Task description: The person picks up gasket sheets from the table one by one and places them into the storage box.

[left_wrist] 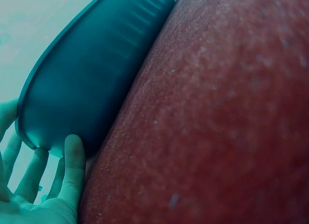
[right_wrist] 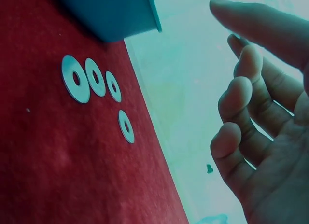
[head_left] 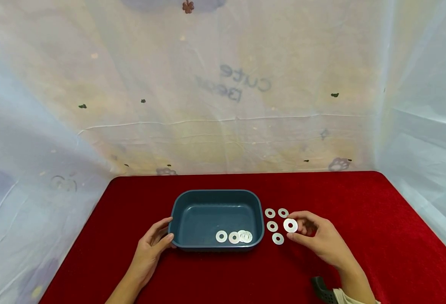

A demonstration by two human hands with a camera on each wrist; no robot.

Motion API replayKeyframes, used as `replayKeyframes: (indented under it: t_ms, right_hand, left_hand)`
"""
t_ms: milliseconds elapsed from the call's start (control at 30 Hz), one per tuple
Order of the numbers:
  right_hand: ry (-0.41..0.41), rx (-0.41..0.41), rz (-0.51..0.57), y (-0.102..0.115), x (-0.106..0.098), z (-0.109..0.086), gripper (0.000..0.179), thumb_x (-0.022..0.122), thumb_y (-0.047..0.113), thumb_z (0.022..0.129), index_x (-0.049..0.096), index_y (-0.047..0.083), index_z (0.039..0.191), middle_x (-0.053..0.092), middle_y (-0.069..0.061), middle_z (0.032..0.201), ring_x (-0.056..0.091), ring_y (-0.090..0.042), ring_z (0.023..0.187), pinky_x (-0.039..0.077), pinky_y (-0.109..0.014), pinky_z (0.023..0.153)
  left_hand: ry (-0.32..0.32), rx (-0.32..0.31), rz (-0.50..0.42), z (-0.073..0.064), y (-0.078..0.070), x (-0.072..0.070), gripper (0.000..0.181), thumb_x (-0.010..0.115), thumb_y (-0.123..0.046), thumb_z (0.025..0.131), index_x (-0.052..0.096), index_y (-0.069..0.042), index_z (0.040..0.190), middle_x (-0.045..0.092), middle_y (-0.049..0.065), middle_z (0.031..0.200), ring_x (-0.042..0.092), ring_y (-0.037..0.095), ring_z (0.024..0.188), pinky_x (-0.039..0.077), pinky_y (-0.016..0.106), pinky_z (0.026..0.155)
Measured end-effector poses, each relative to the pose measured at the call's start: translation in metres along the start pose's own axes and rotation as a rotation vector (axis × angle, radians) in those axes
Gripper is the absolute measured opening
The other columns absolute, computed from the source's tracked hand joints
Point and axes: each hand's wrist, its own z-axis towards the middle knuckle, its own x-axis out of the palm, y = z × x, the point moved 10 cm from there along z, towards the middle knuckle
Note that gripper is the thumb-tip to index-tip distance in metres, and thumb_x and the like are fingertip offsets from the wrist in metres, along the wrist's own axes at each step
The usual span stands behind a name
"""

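A blue-grey rectangular basin [head_left: 216, 245] sits on the red-covered table. My left hand [head_left: 150, 249] grips its left end at the rim, and fingers [left_wrist: 75, 159] touch the outer wall in the left wrist view. Inside the basin, several flat silver washers [head_left: 221, 236] lie along the near right side, some overlapping. My right hand [head_left: 323, 238] pinches one washer [head_left: 290, 231] between thumb and fingertips, right of the basin. That washer does not show in the right wrist view. Several more washers [head_left: 278, 239] lie on the cloth between the basin and this hand.
Red cloth [head_left: 215, 278] covers the table. Pale printed sheeting [head_left: 223, 139] stands behind it and along both sides. A dark strap [head_left: 323, 291] shows near my right wrist.
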Motion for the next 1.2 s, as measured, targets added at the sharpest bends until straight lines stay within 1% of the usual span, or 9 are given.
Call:
replayKeyframes:
  t_ms: [133,233,333,533,800,1000,1067,1200]
  right_hand:
    - [0.015,0.023,0.000,-0.002,0.006,0.002,0.036,0.083,0.018,0.082,0.067,0.015,0.113,0.053,-0.003,0.083,0.053,-0.012,0.068,0.048,-0.023,0.059]
    - [0.011,0.035,0.001,-0.002,0.008,0.002,0.036,0.083,0.016,0.081,0.067,0.016,0.113,0.054,-0.003,0.083,0.053,-0.012,0.068,0.048,-0.023,0.059]
    - [0.009,0.033,0.001,0.000,0.010,0.002,0.035,0.082,0.016,0.081,0.067,0.014,0.113,0.053,-0.004,0.082,0.052,-0.012,0.067,0.046,-0.023,0.058]
    - [0.004,0.013,0.034,0.005,0.015,0.003,0.036,0.083,0.016,0.081,0.067,0.011,0.113,0.054,-0.004,0.083,0.051,-0.009,0.067,0.046,-0.022,0.057]
    - [-0.004,0.038,0.051,0.004,0.027,0.005,0.038,0.084,0.016,0.080,0.067,0.010,0.113,0.055,-0.006,0.083,0.052,-0.008,0.068,0.046,-0.021,0.057]
    - [-0.019,0.027,0.041,0.003,0.035,0.008,0.041,0.084,0.012,0.079,0.067,0.009,0.115,0.056,-0.006,0.083,0.054,-0.008,0.068,0.048,-0.021,0.058]
    - [-0.025,0.035,0.036,0.003,0.037,0.009,0.041,0.084,0.012,0.078,0.067,0.009,0.116,0.056,-0.005,0.083,0.053,-0.008,0.068,0.048,-0.021,0.058]
    - [-0.033,0.078,0.029,0.001,0.044,0.010,0.041,0.085,0.014,0.078,0.068,0.011,0.115,0.056,-0.003,0.082,0.052,-0.008,0.068,0.047,-0.021,0.058]
  left_hand:
    - [0.007,0.004,-0.004,0.000,0.000,0.001,0.053,0.058,-0.013,0.101,0.039,-0.008,0.150,0.049,0.007,0.140,0.059,0.009,0.111,0.056,0.027,0.083]
    - [0.012,0.006,-0.006,0.001,-0.001,0.002,0.053,0.058,-0.013,0.101,0.039,-0.008,0.150,0.049,0.008,0.141,0.060,0.009,0.111,0.056,0.027,0.083]
    - [0.015,0.006,-0.009,0.001,-0.001,0.002,0.053,0.058,-0.013,0.101,0.038,-0.008,0.150,0.049,0.008,0.141,0.060,0.009,0.111,0.056,0.026,0.083]
    - [0.014,0.003,-0.007,0.001,0.000,0.002,0.053,0.058,-0.013,0.101,0.038,-0.009,0.150,0.049,0.007,0.141,0.059,0.009,0.111,0.056,0.026,0.083]
    - [0.008,0.000,-0.001,0.001,0.000,0.001,0.053,0.058,-0.014,0.101,0.039,-0.009,0.150,0.048,0.009,0.141,0.060,0.010,0.111,0.056,0.027,0.083]
    - [0.007,-0.001,0.000,0.001,0.000,0.001,0.053,0.059,-0.014,0.101,0.039,-0.009,0.150,0.047,0.011,0.142,0.060,0.011,0.112,0.057,0.028,0.083]
    - [0.007,0.002,0.001,0.001,0.000,0.001,0.053,0.059,-0.014,0.101,0.039,-0.009,0.150,0.047,0.011,0.143,0.060,0.011,0.112,0.057,0.028,0.083]
    - [0.006,0.004,0.002,0.001,0.000,0.000,0.053,0.058,-0.015,0.101,0.039,-0.009,0.150,0.047,0.011,0.143,0.059,0.011,0.112,0.056,0.028,0.083]
